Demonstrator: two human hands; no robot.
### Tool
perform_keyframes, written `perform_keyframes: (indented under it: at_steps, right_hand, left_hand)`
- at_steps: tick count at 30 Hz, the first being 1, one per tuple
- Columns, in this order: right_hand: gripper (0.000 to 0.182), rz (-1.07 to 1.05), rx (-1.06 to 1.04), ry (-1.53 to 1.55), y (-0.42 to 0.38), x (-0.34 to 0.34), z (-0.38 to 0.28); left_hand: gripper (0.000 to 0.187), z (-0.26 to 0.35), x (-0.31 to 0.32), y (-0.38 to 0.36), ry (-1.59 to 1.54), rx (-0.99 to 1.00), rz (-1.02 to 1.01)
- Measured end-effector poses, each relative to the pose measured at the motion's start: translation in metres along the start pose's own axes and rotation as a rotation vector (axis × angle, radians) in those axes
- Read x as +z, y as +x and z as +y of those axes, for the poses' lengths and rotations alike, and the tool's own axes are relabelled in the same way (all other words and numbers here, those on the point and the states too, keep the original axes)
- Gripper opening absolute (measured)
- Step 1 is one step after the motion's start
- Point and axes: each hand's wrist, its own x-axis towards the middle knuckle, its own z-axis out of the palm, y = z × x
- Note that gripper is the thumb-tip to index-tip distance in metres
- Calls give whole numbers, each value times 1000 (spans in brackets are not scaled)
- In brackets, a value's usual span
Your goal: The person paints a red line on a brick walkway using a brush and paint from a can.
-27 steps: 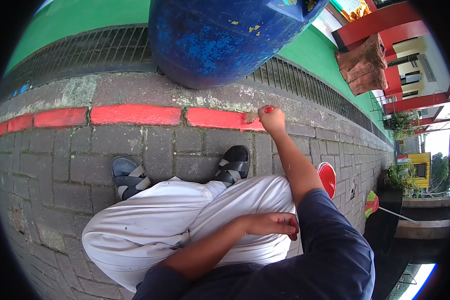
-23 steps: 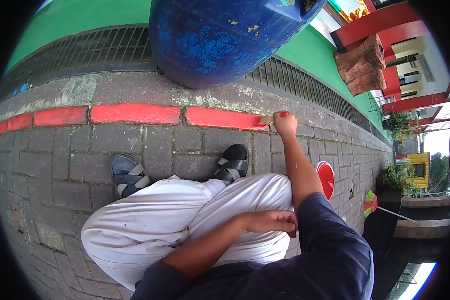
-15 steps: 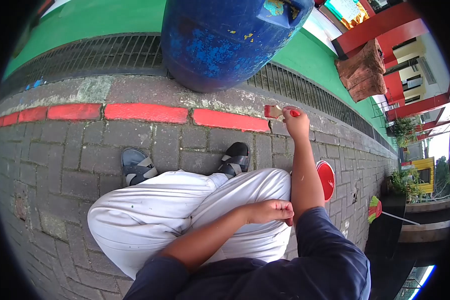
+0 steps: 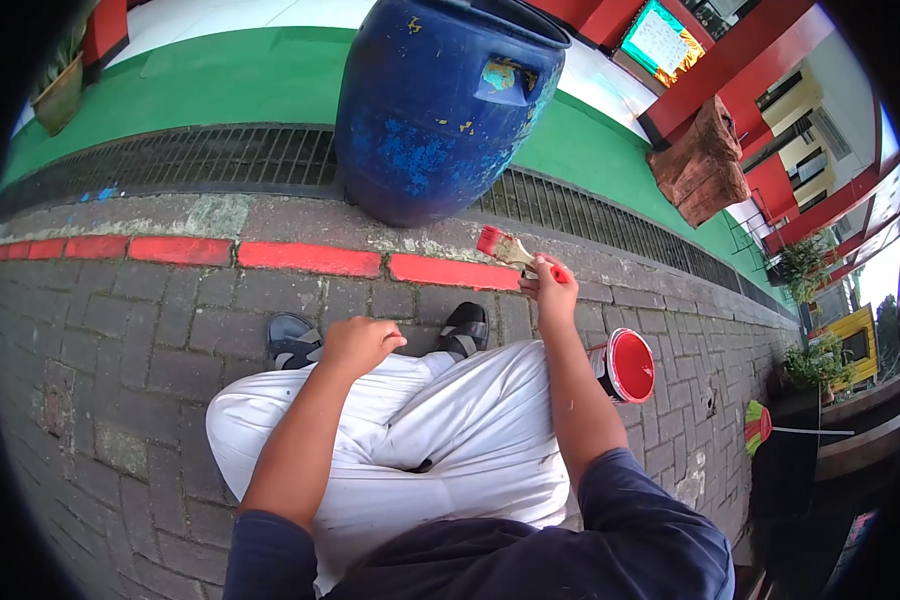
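My right hand (image 4: 554, 291) grips a paintbrush (image 4: 516, 252), its red-coated bristles pointing up and left above the kerb. Just below the brush runs a row of kerb bricks (image 4: 310, 258) painted bright red. My left hand (image 4: 358, 346) is closed, held over my knees near the sandals; a bit of red shows at its fingertips, and I cannot tell whether it holds anything. An open paint can (image 4: 630, 366) with red paint inside stands on the paving, right of my right forearm.
Behind the kerb a scuffed blue barrel (image 4: 440, 120) stands by a metal drain grate (image 4: 240, 160). Green floor (image 4: 220, 80) lies beyond. Grey paving blocks (image 4: 120, 370) surround my feet. To the right are a broom (image 4: 758, 428) and a brown stump-like block (image 4: 705, 165).
My left hand has moved left and forward, away from my right arm. The right hand with the brush has shifted left and back slightly. The view has tilted up, showing more of the barrel.
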Motion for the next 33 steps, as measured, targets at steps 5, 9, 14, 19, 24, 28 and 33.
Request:
perform_keyframes:
  at_steps: [5, 9, 14, 19, 24, 28, 33]
  right_hand:
    - [29, 53, 351, 588, -2, 0, -5]
    - [29, 2, 348, 568, 6, 7, 40]
    - [30, 127, 300, 451, 19, 20, 42]
    - [28, 152, 312, 324, 23, 27, 49]
    - [28, 190, 282, 276, 26, 30, 57]
    - [29, 255, 248, 246, 22, 30, 56]
    - [30, 272, 216, 214, 20, 38, 55]
  left_hand:
    - [51, 37, -16, 24, -146, 155, 199]
    - [59, 59, -2, 17, -80, 378, -12]
    - [40, 79, 16, 6, -61, 532, -7]
    - [38, 117, 13, 7, -259, 545, -92]
    - [87, 173, 38, -25, -253, 629, -135]
    - [92, 177, 29, -43, -142, 622, -125]
    - [110, 182, 28, -35, 20, 510, -2]
